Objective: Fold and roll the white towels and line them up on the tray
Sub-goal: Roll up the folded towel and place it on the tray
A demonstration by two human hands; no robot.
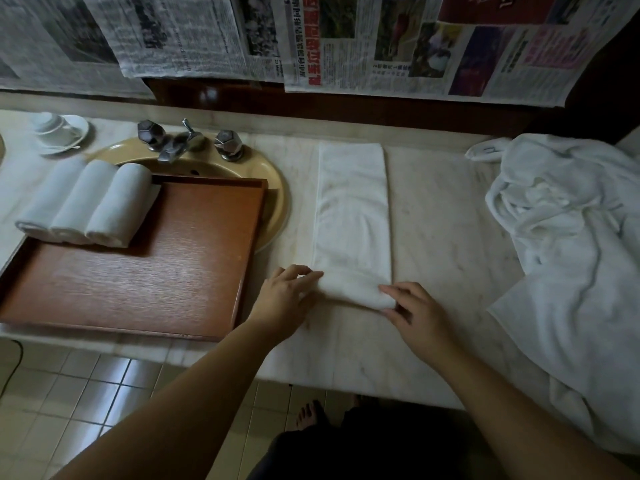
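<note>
Left hand [289, 296] and right hand [414, 311] curled on the folded towel's [351, 216] rolled near end, three rolled towels [86, 202] lay on the wooden tray [145, 285]

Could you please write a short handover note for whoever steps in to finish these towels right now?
Left hand and right hand: each has a grip on one end of the roll just begun at the near end of the folded towel, which lies flat on the counter.
Done: three rolled towels lined up at the tray's far left corner.
Left: finish this roll, set it beside them, then work through the towel pile on the right.
</note>
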